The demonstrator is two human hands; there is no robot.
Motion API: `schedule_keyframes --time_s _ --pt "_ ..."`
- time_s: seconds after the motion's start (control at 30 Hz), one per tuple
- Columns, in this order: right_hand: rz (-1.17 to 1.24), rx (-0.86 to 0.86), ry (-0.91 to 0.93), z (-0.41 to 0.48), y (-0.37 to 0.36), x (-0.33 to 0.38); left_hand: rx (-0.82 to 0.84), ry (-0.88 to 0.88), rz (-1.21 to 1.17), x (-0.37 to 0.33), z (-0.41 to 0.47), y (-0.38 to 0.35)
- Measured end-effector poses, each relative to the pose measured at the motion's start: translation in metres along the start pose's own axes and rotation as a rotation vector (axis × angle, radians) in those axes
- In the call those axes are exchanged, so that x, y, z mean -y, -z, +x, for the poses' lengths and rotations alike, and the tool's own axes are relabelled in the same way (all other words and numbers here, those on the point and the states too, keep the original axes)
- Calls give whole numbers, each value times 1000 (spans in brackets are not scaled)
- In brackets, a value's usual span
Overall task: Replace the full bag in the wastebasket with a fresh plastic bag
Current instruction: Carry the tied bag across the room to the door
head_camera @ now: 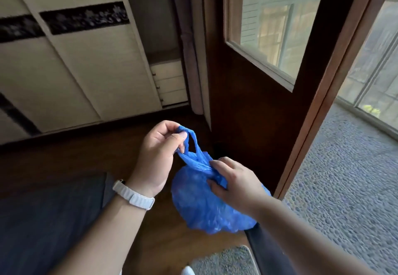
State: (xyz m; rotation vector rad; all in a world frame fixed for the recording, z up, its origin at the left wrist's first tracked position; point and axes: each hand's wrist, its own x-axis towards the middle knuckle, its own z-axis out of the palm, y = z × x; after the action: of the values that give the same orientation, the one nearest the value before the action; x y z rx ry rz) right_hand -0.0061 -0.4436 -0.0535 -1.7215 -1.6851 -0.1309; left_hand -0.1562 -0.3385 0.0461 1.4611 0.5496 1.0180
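From the head camera, a full blue plastic bag (200, 210) hangs low in the frame at 6 o'clock, above the dark wooden floor (64, 162). The left hand (159, 158), at 11 o'clock from the bag, wears a white wristband (133, 195) and pinches the raised handle loops. The right hand (234, 182), at 2 o'clock, has its fingers curled round the bag's gathered neck. A dark wooden door (247, 113) stands at 1 o'clock behind them.
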Motion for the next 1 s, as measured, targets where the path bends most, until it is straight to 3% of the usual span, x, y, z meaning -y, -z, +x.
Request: schedule_keyframes --time_s 0.53,1.0 --pt "-103 67 39 229 -130 -24 -40 4 -179 50 220 146" --pt "28 123 76 401 -239 -54 -150 -31 -239 85 376 227"
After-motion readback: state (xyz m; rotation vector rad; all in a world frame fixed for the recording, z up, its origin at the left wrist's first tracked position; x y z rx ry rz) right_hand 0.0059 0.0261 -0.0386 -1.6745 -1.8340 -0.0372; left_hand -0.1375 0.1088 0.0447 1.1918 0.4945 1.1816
